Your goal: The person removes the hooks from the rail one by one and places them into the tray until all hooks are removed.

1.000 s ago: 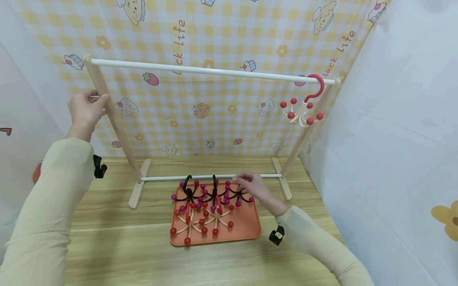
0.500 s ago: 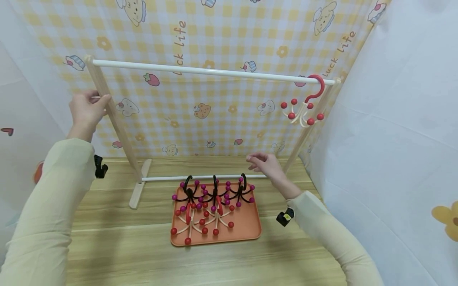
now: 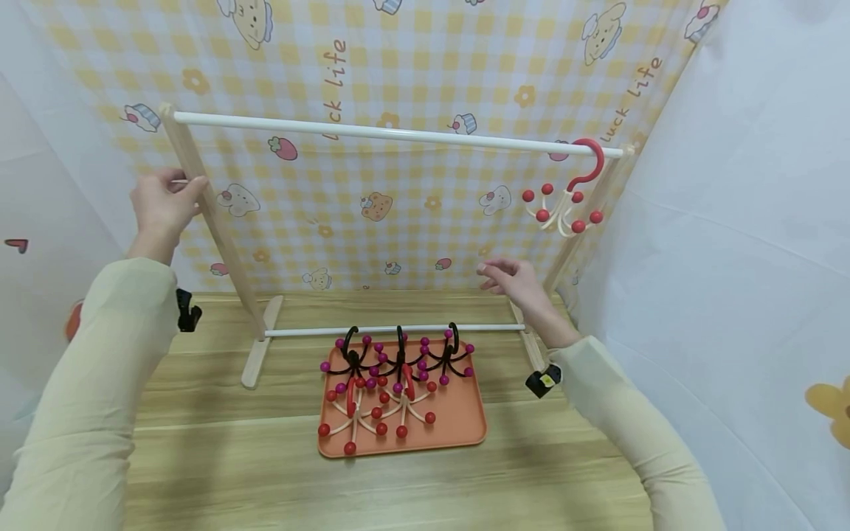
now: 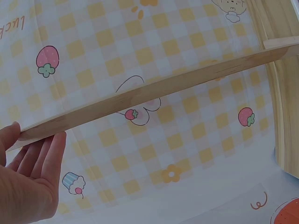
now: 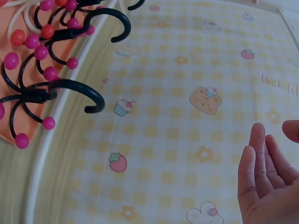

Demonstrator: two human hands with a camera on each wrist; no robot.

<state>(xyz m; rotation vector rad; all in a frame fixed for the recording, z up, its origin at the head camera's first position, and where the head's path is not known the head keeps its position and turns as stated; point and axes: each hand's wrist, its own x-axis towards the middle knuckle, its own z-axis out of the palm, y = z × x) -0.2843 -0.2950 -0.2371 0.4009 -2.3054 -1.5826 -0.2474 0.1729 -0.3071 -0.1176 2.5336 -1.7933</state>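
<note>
My left hand point(image 3: 164, 206) grips the left wooden post point(image 4: 145, 93) of a clothes rack, thumb on one side and fingers on the other. My right hand point(image 3: 521, 284) is in the air in front of the rack's right side, its fingers loosely extended with nothing between them. On an orange tray point(image 3: 461, 424) lie several claw-shaped hangers with ball tips. Three have black hooks and magenta balls, one of them a black hanger point(image 5: 35, 95) at the tray's right. Two cream ones have red hooks point(image 3: 350, 398) and red balls. Another red-hooked hanger point(image 3: 601, 158) hangs from the rack's top rail point(image 3: 398, 135).
A thin white lower rail point(image 3: 305, 332) runs behind the tray, just above the wooden table point(image 3: 265, 472). The rack's left foot point(image 3: 254, 361) rests on the table. Behind hangs a yellow checked cloth point(image 3: 398, 243), with white sheets point(image 3: 730, 258) at both sides.
My right hand has lifted away from the black hanger at the tray's right and moved up and to the right. My left hand stays on the post.
</note>
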